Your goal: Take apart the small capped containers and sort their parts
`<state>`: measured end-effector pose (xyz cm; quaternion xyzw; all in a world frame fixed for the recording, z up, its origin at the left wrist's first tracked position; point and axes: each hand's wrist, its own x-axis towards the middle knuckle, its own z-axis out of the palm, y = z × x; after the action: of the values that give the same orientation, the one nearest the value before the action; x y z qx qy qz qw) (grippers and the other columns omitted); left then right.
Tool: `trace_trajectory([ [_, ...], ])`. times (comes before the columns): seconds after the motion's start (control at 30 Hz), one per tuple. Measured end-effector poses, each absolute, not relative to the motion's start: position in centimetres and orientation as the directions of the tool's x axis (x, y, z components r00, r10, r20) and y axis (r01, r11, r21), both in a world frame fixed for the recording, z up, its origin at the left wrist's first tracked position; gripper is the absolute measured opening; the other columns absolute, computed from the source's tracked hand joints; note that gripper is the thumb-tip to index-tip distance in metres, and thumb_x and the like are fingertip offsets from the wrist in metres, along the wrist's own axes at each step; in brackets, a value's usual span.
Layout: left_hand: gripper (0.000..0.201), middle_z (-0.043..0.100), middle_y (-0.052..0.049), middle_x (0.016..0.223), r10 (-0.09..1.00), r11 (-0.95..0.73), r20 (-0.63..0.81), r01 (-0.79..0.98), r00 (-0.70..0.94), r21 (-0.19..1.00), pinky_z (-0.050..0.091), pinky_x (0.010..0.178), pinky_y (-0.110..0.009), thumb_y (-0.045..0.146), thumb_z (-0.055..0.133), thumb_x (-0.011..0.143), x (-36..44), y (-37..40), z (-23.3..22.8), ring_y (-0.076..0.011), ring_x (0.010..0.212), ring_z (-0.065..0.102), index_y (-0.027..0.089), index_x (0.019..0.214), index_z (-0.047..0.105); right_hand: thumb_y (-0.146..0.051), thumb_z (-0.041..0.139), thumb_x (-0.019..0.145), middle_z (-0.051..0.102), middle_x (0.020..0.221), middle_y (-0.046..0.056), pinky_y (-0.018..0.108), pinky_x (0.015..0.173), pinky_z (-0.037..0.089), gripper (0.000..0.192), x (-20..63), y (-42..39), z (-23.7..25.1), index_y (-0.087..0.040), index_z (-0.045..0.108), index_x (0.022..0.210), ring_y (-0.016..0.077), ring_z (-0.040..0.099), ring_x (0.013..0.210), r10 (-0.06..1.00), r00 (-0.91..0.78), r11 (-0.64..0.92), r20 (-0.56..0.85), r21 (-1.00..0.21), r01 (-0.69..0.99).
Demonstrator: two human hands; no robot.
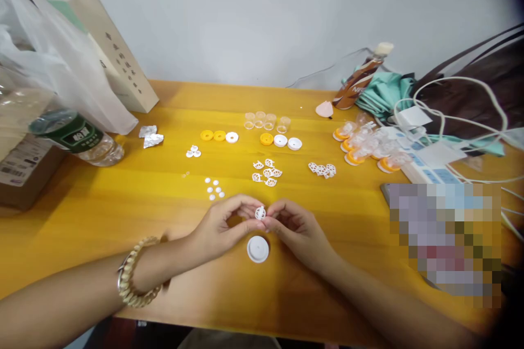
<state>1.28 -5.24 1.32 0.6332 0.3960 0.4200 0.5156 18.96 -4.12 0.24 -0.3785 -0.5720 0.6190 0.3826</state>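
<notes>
Between the fingertips of my left hand (pixel 233 221) and my right hand (pixel 295 223) is a small white spoked plastic part (pixel 260 213); both hands pinch it. Just below them a round white cap (pixel 257 249) lies on the wooden table (pixel 196 289). Beyond my hands are several loose white spoked parts (pixel 268 173), with another cluster of white spoked parts (pixel 322 169) to their right. Small white discs (pixel 214 190) lie close to my left hand. Farther back sit yellow rings (pixel 213 135), a white ring (pixel 232 137), a yellow cap (pixel 266 139) and clear plastic cups (pixel 267 120).
At left stand a water bottle (pixel 77 136), a plastic bag (pixel 77 60) and a paper box (pixel 118 54). Crumpled foil (pixel 152 138) lies nearby. To the right are clear-topped orange-based pieces (pixel 364 144), a power strip (pixel 434 166), white cables (pixel 487 92), a brown drink bottle (pixel 358 82) and a blurred-out flat object (pixel 446 240).
</notes>
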Motion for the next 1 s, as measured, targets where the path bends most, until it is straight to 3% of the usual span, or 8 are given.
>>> trace_trajectory([
  [0.27, 0.020, 0.064, -0.003, 0.075, 0.938, -0.058, 0.025, 0.086, 0.346, 0.995, 0.050, 0.059, -0.018, 0.025, 0.064, 0.080, 1.0, -5.4, 1.0, -0.0103, 0.067, 0.061, 0.014, 0.094, 0.054, -0.033, 0.060, 0.081, 0.060, 0.070, -0.001, 0.023, 0.062, 0.046, 0.016, 19.0, -4.2, 0.2, -0.019, 0.056, 0.079, 0.0103, 0.056, 0.065, 0.883, -0.464, -0.091, -0.066, -0.995, -0.031],
  [0.5, 0.018, 0.065, -0.006, 0.084, 0.920, -0.274, 0.185, 0.229, 0.346, 0.934, 0.052, 0.069, -0.023, 0.024, 0.063, 0.081, 0.8, -4.7, 1.3, -0.0121, 0.075, 0.062, 0.014, 0.095, 0.057, -0.030, 0.063, 0.079, 0.064, 0.078, 0.001, 0.026, 0.071, 0.050, 0.012, 19.2, -3.7, 0.3, -0.019, 0.059, 0.083, 0.0128, 0.060, 0.074, 0.885, -0.461, -0.093, -0.059, -0.994, -0.049],
  [0.63, 0.014, 0.065, -0.007, 0.087, 0.833, -0.506, 0.338, 0.359, 0.438, 0.784, 0.051, 0.070, -0.025, 0.022, 0.060, 0.083, 0.0, -3.9, 1.2, -0.0137, 0.078, 0.061, 0.015, 0.096, 0.059, -0.030, 0.063, 0.079, 0.069, 0.082, 0.002, 0.029, 0.076, 0.052, 0.015, 19.2, -3.3, 0.6, -0.021, 0.065, 0.090, 0.0151, 0.064, 0.080, 0.864, -0.495, -0.144, -0.095, -0.988, -0.062],
  [0.8, 0.020, 0.065, -0.009, 0.095, 0.659, -0.751, 0.492, 0.458, 0.569, 0.476, 0.051, 0.076, -0.029, 0.014, 0.054, 0.086, -0.8, -3.6, 0.6, -0.0167, 0.087, 0.060, 0.015, 0.106, 0.056, -0.030, 0.061, 0.078, 0.072, 0.079, 0.001, 0.029, 0.074, 0.053, 0.015, 18.7, -3.0, 1.2, -0.020, 0.070, 0.083, 0.0166, 0.067, 0.076, 0.878, -0.470, -0.096, -0.091, -0.995, 0.012],
  [0.9, 0.023, 0.065, -0.011, 0.097, 0.607, -0.794, 0.505, 0.496, 0.614, 0.351, 0.051, 0.076, -0.031, 0.011, 0.052, 0.086, -1.0, -3.8, 0.5, -0.0177, 0.087, 0.060, 0.013, 0.109, 0.055, -0.028, 0.059, 0.078, 0.072, 0.076, 0.001, 0.029, 0.068, 0.054, 0.015, 18.5, -2.9, 1.4, -0.019, 0.071, 0.081, 0.0162, 0.067, 0.071, 0.876, -0.469, -0.071, -0.111, -0.992, 0.102],
  [1.0, 0.021, 0.065, -0.011, 0.097, 0.619, -0.785, 0.472, 0.518, 0.627, 0.341, 0.051, 0.076, -0.031, 0.012, 0.049, 0.088, -1.0, -3.8, 0.7, -0.0178, 0.086, 0.060, 0.013, 0.108, 0.056, -0.024, 0.058, 0.077, 0.072, 0.073, 0.000, 0.028, 0.065, 0.054, 0.014, 18.4, -2.8, 1.4, -0.019, 0.071, 0.081, 0.0154, 0.067, 0.067, 0.885, -0.455, -0.016, -0.098, -0.984, 0.180],
])
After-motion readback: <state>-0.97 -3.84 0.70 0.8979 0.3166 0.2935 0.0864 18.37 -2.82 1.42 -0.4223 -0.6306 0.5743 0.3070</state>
